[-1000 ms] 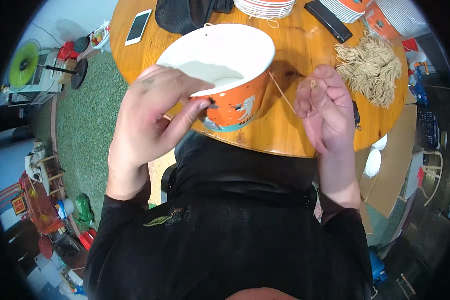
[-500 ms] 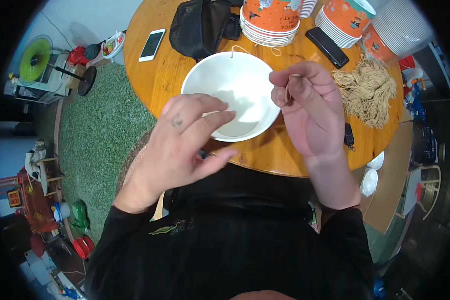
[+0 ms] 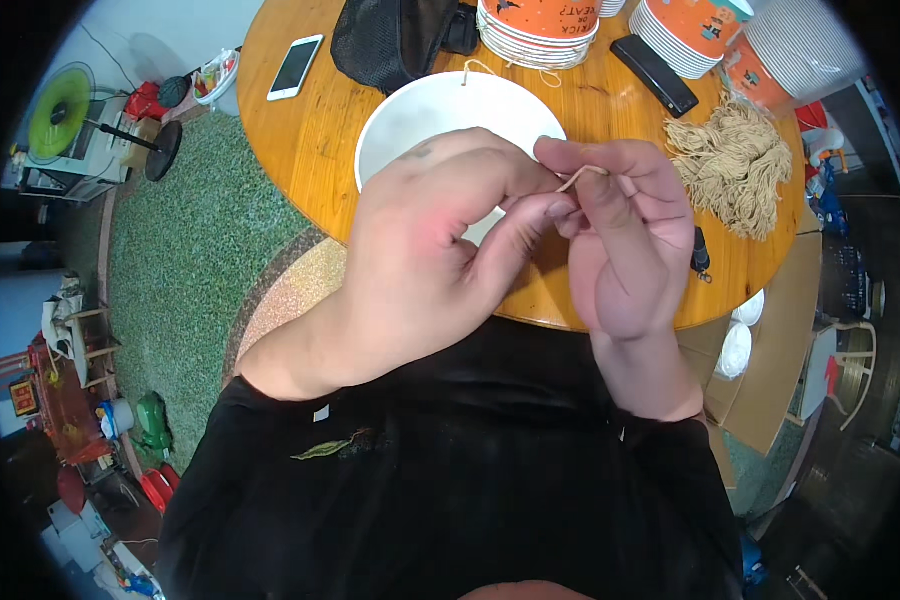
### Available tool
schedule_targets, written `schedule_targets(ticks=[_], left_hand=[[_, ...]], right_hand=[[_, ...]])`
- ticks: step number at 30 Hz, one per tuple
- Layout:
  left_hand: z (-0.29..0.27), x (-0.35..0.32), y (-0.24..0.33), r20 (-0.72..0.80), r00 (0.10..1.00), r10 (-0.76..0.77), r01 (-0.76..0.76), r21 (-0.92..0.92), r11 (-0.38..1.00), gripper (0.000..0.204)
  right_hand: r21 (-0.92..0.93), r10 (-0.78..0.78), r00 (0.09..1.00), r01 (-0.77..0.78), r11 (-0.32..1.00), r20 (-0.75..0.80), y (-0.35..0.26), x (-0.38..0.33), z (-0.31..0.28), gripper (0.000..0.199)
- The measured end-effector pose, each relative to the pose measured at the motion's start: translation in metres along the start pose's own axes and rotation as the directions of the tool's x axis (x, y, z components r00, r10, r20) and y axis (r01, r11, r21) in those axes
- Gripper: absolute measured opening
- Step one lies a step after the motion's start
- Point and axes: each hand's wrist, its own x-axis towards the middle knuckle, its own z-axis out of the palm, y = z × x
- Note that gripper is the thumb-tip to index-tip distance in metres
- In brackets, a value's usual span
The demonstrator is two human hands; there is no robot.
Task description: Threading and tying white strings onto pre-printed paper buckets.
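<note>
Between my two hands, above the table's near part, is a short piece of tan string [image 3: 582,174]. My left hand [image 3: 425,235] pinches one end with thumb and index finger. My right hand [image 3: 625,235] grips the string between its thumb and curled fingers, palm partly turned up. Behind my left hand sits a white paper bucket [image 3: 400,125], its open mouth facing me and partly covered by the hand. A loop of similar string [image 3: 478,64] hangs over the bucket's far rim. To the right lies a tangled bundle of tan strings [image 3: 735,170].
The round wooden table [image 3: 290,150] also bears a white phone [image 3: 296,67], a black mesh bag [image 3: 385,45], a black oblong case [image 3: 654,75] and dark keys [image 3: 701,255]. Stacked orange paper buckets [image 3: 538,22] stand at the far side. A fan [image 3: 65,115] is on the left.
My left hand has moved right and up from over the bucket, closing on the string at my right hand. The string now shows between both hands. The view has shifted slightly.
</note>
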Motion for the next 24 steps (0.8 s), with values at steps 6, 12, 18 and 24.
schedule_targets(ticks=[6, 12, 18, 24], left_hand=[[-0.026, -0.014, -0.001, 0.145, 0.974, 0.174, -0.202, 0.211, 0.956, 0.020], [-0.018, -0.033, -0.001, 0.220, 0.936, 0.273, -0.330, 0.292, 0.897, 0.029], [-0.017, -0.045, -0.007, 0.321, 0.902, 0.288, -0.379, 0.272, 0.885, 0.033], [-0.017, -0.050, -0.010, 0.296, 0.912, 0.283, -0.367, 0.284, 0.886, 0.033]], right_hand=[[-0.633, 0.206, 0.958, -0.035, 0.773, 0.200, -0.046, -0.014, 0.006, 0.042], [-0.847, -0.130, 0.917, 0.397, 0.353, 0.376, -0.030, -0.038, 0.010, 0.026], [-0.814, -0.096, 0.930, 0.358, 0.457, 0.355, -0.018, -0.057, 0.007, 0.024], [-0.851, -0.007, 0.957, 0.263, 0.454, 0.291, -0.017, -0.065, 0.010, 0.027]])
